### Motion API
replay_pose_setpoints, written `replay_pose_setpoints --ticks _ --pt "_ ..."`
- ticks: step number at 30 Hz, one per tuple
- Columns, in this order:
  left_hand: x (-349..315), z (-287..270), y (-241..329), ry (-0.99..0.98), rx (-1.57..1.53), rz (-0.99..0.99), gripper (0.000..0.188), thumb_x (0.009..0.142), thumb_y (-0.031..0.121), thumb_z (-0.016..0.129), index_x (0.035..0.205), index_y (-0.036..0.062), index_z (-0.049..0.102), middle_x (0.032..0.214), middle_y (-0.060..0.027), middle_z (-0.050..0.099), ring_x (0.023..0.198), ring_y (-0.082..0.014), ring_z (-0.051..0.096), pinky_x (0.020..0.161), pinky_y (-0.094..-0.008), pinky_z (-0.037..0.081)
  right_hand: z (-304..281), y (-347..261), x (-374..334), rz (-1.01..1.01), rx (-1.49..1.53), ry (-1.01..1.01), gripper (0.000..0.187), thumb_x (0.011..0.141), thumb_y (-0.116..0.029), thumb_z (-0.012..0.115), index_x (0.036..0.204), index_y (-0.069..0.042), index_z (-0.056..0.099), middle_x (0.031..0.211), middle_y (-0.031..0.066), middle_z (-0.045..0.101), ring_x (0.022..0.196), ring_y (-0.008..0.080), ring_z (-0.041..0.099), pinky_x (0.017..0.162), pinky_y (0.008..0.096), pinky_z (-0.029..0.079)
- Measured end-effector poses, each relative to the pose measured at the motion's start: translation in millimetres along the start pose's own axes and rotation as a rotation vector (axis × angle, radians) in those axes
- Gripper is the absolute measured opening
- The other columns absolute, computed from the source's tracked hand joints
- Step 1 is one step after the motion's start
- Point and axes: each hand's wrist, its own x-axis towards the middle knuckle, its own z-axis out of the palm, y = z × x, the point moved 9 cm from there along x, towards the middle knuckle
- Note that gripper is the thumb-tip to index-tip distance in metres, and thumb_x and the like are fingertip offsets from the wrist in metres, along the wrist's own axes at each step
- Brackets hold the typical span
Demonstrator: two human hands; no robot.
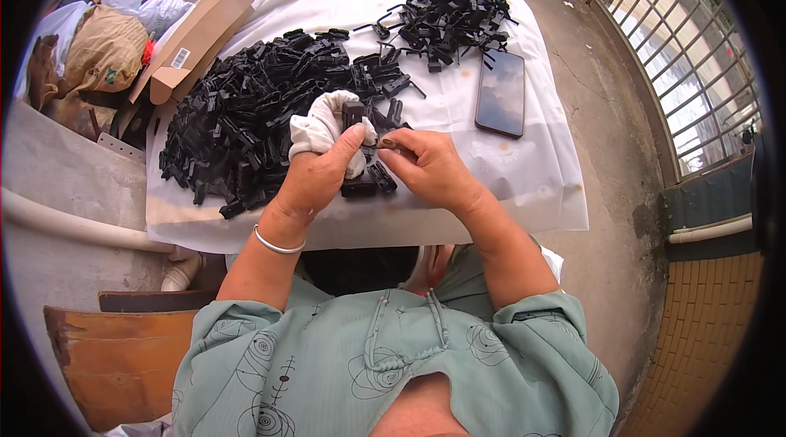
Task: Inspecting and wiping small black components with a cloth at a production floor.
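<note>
In front of me, my left hand (323, 165) is closed around a bunched white cloth (309, 135) and a small black plastic part (353, 114), with the thumb pressed along the part. Close beside it on the right, my right hand (435, 165) has its thumb and forefinger pinched together near the part. What those fingertips hold is too small to make out. Below the hands, a few loose black plastic pieces (381, 178) lie on the white sheet. A big heap of similar black parts (246, 113) spreads to the left of my hands.
A second heap of thin black pieces (454, 18) lies at the far right of the white-covered table (540, 179). Near it rests a dark smartphone (500, 97). Along the left edge stands an open cardboard box (192, 48), with stuffed bags (106, 48) beyond it.
</note>
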Motion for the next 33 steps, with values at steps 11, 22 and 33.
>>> replay_pose_setpoints --ticks 11,22,33 --pt "-9 33 -2 -0.182 0.239 -0.115 0.032 0.087 0.005 0.040 0.118 0.0015 0.045 0.079 0.0011 0.050 0.059 -0.0013 0.038 0.051 -0.0167 0.035 -10 1 -2 0.044 0.339 0.093 0.013 0.078 -0.009 0.070 0.081 -0.003 0.058 0.064 -0.0038 0.051 0.055 0.0042 0.039 0.048 0.0206 0.034" --pt "-6 34 8 -0.128 0.535 0.051 0.022 0.083 0.002 0.040 0.103 -0.0007 0.048 0.082 -0.0066 0.054 0.071 -0.0108 0.050 0.067 -0.0254 0.046 5 1 -5 0.084 0.194 -0.127 0.022 0.092 -0.017 0.050 0.079 0.000 0.055 0.065 0.0015 0.049 0.061 0.0082 0.043 0.057 0.0240 0.040" --pt "-14 27 12 -0.099 0.921 0.239 0.018 0.081 0.005 0.045 0.097 -0.0007 0.049 0.072 -0.0132 0.054 0.062 -0.0221 0.052 0.063 -0.0314 0.045 31 7 -10 0.139 0.326 -0.046 0.022 0.091 -0.014 0.050 0.074 -0.001 0.052 0.059 -0.0002 0.044 0.058 0.0064 0.037 0.051 0.0257 0.036"
